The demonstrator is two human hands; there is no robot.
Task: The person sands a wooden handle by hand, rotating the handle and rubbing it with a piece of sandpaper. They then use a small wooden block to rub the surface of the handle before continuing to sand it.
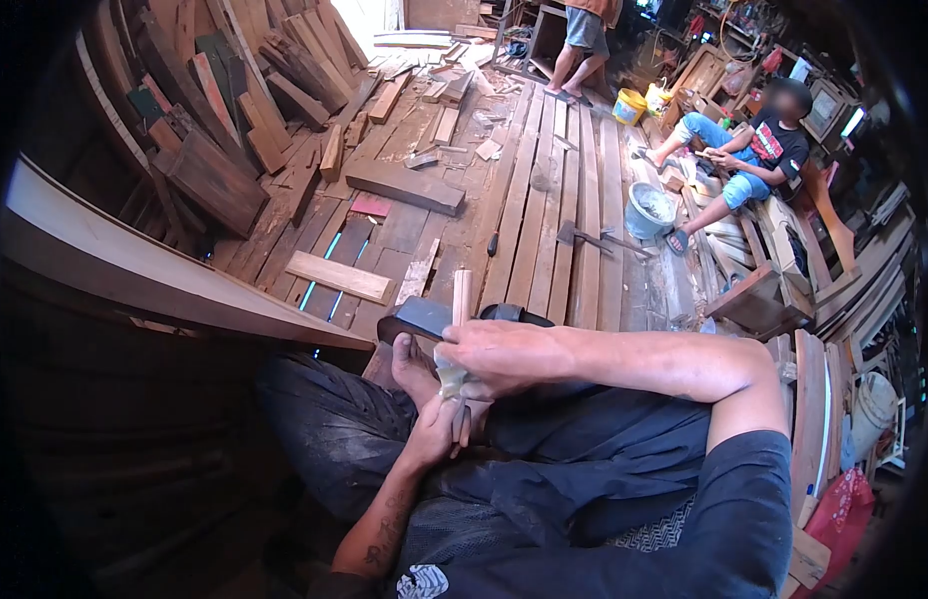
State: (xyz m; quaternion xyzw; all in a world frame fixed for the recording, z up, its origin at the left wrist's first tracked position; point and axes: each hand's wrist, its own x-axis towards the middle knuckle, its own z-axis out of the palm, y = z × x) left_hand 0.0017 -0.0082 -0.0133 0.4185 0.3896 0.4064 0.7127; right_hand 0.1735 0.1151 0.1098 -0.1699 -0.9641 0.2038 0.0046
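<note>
My right hand (499,354) is closed at the middle of the view, above my lap. A pale wooden stick (463,295) stands up out of its fist. My left hand (436,431) is closed just below it, near my bare foot (414,367). Between the two hands shows a crumpled, pale yellowish-green piece (450,379), whose kind I cannot make out. A narrow grey piece (462,419) shows at the fingers of my left hand. Beyond the hands lies a dark flat block-like thing (424,316).
An axe-like tool (582,238), a small dark-handled tool (493,244), a thick beam (406,188) and a pale board (340,277) lie on the plank floor. A bucket (650,210) stands near a seated person (748,155). Another person (586,45) stands behind. Boards lean at left.
</note>
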